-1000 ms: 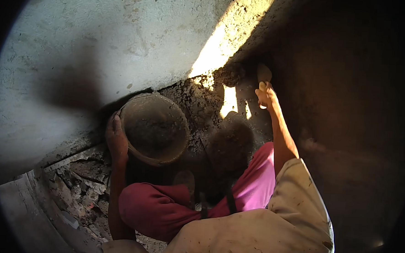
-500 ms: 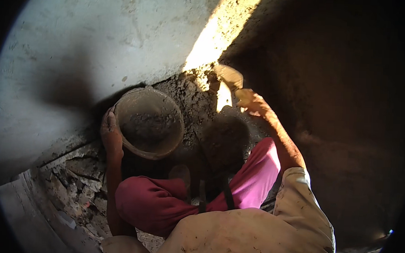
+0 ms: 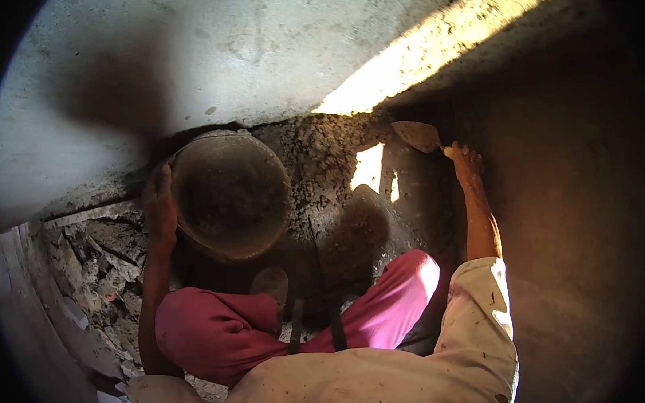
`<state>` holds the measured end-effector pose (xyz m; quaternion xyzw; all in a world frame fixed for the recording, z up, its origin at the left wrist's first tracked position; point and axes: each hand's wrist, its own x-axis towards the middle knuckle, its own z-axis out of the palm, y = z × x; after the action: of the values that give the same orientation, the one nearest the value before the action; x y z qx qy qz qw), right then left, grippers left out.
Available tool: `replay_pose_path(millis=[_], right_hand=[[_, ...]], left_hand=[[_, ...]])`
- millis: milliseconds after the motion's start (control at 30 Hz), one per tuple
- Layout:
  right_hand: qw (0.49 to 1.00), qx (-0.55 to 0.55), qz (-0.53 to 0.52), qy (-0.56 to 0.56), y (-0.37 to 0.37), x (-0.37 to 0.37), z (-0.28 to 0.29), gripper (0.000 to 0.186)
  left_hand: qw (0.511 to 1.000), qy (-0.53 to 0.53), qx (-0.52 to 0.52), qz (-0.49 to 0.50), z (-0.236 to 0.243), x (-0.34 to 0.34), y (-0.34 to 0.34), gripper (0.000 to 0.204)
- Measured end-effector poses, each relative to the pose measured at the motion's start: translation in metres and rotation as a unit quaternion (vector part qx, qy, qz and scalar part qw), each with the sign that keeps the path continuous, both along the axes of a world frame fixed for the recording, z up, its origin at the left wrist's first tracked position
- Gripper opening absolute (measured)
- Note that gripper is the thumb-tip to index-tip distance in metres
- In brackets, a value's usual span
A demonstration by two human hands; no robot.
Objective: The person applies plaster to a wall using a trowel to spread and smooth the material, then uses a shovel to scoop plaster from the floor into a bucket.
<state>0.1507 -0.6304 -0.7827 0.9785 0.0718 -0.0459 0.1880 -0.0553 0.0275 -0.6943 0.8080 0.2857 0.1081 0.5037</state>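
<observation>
My left hand (image 3: pixel 160 200) grips the near-left rim of a round, cement-crusted bucket (image 3: pixel 240 250) with dark, wet material inside, beside the wall's base. My right hand (image 3: pixel 467 165) is closed on the yellowish handle of a trowel (image 3: pixel 413 135); its pointed blade faces left over the muddy, lumpy mortar (image 3: pixel 318 150) along the foot of the wall, near small patches of sunlight.
A pale wall (image 3: pixel 220 57) crosses the top, with a bright sunlit streak. Broken rubble (image 3: pixel 100 263) lies at the lower left. A dark brown surface (image 3: pixel 569 236) fills the right side. My pink-trousered knees (image 3: pixel 383 299) are bent below the bucket and mortar.
The trowel swept left to the wall's base half a second ago and is now back to the right, blade pointing left. The view has shifted; my left hand stays on the bucket.
</observation>
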Motion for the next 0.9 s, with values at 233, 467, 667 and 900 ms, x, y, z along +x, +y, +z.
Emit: replay_pose_path(millis=[233,467,667,900], right_hand=[[0.984,0.111,0.137,0.012,0.03,0.044,-0.036,0.039],[0.955,0.202,0.203,0.075,0.103,0.06,-0.036,0.032],[0.964,0.152,0.18,0.119,0.152,0.053,-0.038,0.024],[0.965,0.166,0.105,0.172,0.169,0.035,0.004,0.026]], left_hand=[[0.997,0.065,0.039,0.032,0.009,0.002,0.005,0.051],[0.996,0.048,0.079,0.006,0.002,0.005,0.01,0.052],[0.993,0.007,0.114,-0.031,0.002,0.012,-0.001,0.042],[0.999,-0.022,0.045,-0.009,0.014,0.006,-0.014,0.038]])
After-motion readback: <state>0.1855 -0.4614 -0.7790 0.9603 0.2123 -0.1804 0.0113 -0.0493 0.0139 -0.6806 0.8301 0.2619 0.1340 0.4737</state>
